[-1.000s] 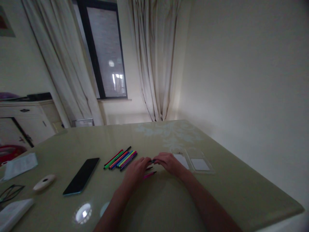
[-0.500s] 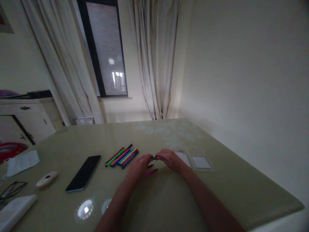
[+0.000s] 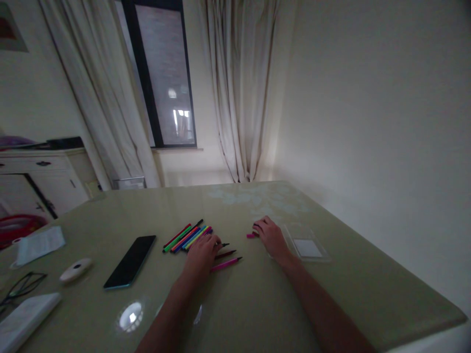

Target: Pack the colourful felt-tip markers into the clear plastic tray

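My left hand (image 3: 203, 254) is closed around a dark marker (image 3: 225, 244), its uncapped tip pointing right. Just below it on the table lie a dark brown marker (image 3: 226, 254) and a pink marker (image 3: 227, 264), both without caps. To the right, my right hand (image 3: 270, 236) has its fingers pinched on a small dark marker cap (image 3: 256, 225), mostly covered by the fingers. A pink cap (image 3: 251, 236) lies beside those fingertips. Several capped markers (image 3: 186, 238) in many colours lie in a row, partly behind my left hand.
A clear plastic case (image 3: 308, 247) with a white card lies by my right forearm. Leftward are a black phone (image 3: 130, 262), a white oval device (image 3: 76, 270), glasses (image 3: 27, 284), a white box (image 3: 27, 316) and a face mask (image 3: 40, 245). A wall borders the table's right side.
My hands were together at the dark marker and have come apart. The left moved left with the uncapped marker; the right moved right with the cap, and the pink cap has come into view.
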Motion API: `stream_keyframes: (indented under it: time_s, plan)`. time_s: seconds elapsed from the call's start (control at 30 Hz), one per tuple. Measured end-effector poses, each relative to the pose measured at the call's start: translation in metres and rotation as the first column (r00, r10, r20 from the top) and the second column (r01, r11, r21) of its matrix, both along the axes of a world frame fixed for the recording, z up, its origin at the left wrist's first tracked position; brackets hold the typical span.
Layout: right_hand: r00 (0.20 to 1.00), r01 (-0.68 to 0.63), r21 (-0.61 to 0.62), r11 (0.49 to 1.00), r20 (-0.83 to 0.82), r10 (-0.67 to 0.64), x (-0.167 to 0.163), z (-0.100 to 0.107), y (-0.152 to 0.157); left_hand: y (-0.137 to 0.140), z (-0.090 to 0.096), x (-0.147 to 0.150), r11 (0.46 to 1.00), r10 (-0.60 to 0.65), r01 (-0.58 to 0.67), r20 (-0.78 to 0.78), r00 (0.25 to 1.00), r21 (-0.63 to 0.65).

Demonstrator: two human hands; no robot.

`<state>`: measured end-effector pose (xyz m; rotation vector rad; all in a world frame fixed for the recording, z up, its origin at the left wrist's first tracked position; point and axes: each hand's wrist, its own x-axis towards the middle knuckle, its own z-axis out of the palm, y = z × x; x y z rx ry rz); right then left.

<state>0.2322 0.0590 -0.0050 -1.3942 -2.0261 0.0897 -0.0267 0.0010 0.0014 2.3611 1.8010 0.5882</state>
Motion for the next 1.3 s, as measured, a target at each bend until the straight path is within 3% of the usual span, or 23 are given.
stream_keyframes:
  time_s: [0.13, 0.2, 0.27, 0.37, 0.43, 0.57, 0.7, 0.83, 0.93, 1.1, 1.17, 1.3]
  plan:
    - [0.983, 0.028, -0.098, 0.995, 0.182, -0.010, -0.011, -0.004, -0.002, 0.002, -0.007, 0.004, 0.999, -0.047, 0.047, 0.030, 0.998, -0.007]
    - [0.973, 0.002, -0.108, 0.994, 0.231, 0.023, -0.015, -0.002, -0.005, 0.004, -0.009, -0.002, 1.000, -0.009, 0.009, 0.052, 0.999, 0.011]
    - [0.965, -0.040, -0.104, 0.994, 0.254, 0.065, -0.018, 0.000, -0.010, 0.007, -0.009, -0.010, 0.991, 0.111, -0.115, 0.055, 0.992, 0.066]
    - [0.944, -0.086, -0.107, 0.991, 0.309, 0.115, -0.023, 0.003, -0.017, 0.008, -0.009, -0.024, 0.935, 0.337, -0.333, -0.012, 0.942, 0.127]
    - [0.924, -0.086, -0.120, 0.989, 0.361, 0.124, -0.026, 0.004, -0.019, 0.008, -0.010, -0.030, 0.910, 0.406, -0.395, -0.084, 0.910, 0.126]
    - [0.907, 0.004, -0.113, 0.994, 0.419, 0.044, -0.029, 0.005, -0.020, 0.007, -0.015, -0.033, 0.933, 0.359, -0.347, -0.170, 0.918, 0.098]
    - [0.929, 0.059, -0.073, 0.996, 0.370, -0.028, -0.027, 0.005, -0.020, 0.009, -0.016, -0.032, 0.951, 0.309, -0.298, -0.157, 0.938, 0.086]
    - [0.966, -0.138, -0.002, 0.990, 0.220, 0.135, -0.032, -0.001, -0.021, 0.010, -0.012, -0.022, 0.975, 0.164, -0.154, -0.047, 0.985, 0.161]
    - [0.935, -0.309, 0.042, 0.950, 0.198, 0.296, -0.042, -0.010, -0.023, 0.006, -0.013, -0.006, 0.984, -0.001, -0.002, 0.019, 1.000, 0.179]
    - [0.902, -0.393, 0.066, 0.917, 0.219, 0.371, -0.039, -0.015, -0.016, 0.002, -0.019, 0.007, 0.960, -0.209, 0.190, 0.073, 0.975, 0.208]
    - [0.915, -0.381, 0.097, 0.919, 0.180, 0.360, -0.020, -0.011, -0.008, 0.004, -0.018, -0.005, 0.971, -0.156, 0.124, 0.147, 0.977, 0.204]
    - [0.990, -0.105, 0.193, 0.976, -0.077, 0.122, 0.026, -0.004, 0.011, 0.014, -0.011, -0.040, 0.989, 0.088, -0.119, 0.308, 0.947, 0.084]
